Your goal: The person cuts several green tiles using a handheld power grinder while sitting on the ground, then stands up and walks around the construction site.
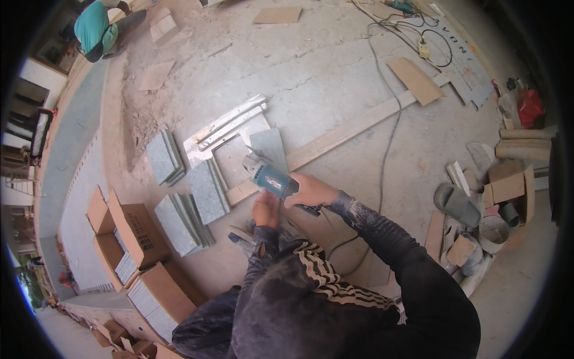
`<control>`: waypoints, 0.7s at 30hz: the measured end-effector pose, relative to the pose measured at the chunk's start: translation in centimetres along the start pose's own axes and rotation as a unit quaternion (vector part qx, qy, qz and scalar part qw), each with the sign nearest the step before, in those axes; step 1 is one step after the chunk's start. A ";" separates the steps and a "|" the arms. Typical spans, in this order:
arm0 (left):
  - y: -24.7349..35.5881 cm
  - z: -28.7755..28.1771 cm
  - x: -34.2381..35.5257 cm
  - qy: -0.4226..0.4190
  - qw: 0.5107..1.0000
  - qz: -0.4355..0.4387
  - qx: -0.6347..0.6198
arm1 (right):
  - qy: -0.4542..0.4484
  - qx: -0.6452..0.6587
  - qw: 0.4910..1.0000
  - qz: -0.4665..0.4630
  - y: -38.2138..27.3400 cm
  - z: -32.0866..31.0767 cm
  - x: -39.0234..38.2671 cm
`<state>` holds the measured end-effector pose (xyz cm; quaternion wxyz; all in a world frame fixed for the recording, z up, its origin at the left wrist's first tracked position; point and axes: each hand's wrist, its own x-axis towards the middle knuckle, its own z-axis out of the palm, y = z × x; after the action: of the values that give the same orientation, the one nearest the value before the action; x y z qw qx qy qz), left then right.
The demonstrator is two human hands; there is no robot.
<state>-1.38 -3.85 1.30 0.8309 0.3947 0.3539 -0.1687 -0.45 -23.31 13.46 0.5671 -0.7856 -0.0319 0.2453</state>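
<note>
We saw an angle grinder point(268, 175) with a blue-teal body and a grey metal head, lying low over the dusty concrete floor point(323, 78) in front of the person. Its long axis ran from the lower right, where it was gripped, up and to the left, so the head with the disc guard pointed away from the person toward a grey tile point(270, 146). The head sat at the lower edge of that tile, which lay flat on the floor just beside a long wooden plank point(353, 128) running up to the right. We could not tell whether the disc touched the tile.

Our view showed the right hand point(311, 190) clenched around the rear of the grinder's body, the dark sleeve coming in from the lower right. The left hand point(266, 209) lay just below the grinder with fingers spread flat and grasping nothing, pressed down toward the floor; what was under it we could not make out. A dark cable point(387, 143) ran across the floor toward the top right.

To the left, stacks of grey tiles point(182, 221) leaned together near open cardboard boxes point(134, 230) filled with more tiles. A grey sandal point(457, 205) lay well apart on the right. Another person in a teal top point(94, 30) crouched far off at the upper left.
</note>
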 end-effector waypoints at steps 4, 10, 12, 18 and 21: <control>0.3 0.5 -0.6 0.016 1.000 -0.006 0.007 | -0.012 -0.015 1.000 0.003 0.6 0.3 2.2; 0.4 0.6 -0.7 0.006 1.000 -0.001 0.010 | -0.023 -0.016 1.000 0.005 0.9 0.3 2.8; 0.3 0.3 -0.5 0.005 1.000 0.000 0.005 | -0.032 -0.003 0.999 0.006 0.2 0.2 2.3; 0.3 0.2 -0.2 0.000 1.000 -0.003 0.002 | -0.037 -0.019 0.999 0.013 0.0 -0.6 -0.2; 0.1 -0.1 0.0 -0.001 1.000 -0.005 0.001 | -0.026 -0.019 0.999 0.038 -0.1 -0.9 -2.3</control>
<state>-1.36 -3.70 1.26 0.8298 0.3939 0.3551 -0.1736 -2.04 -24.80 14.58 0.5414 -0.7902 -0.0219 0.2863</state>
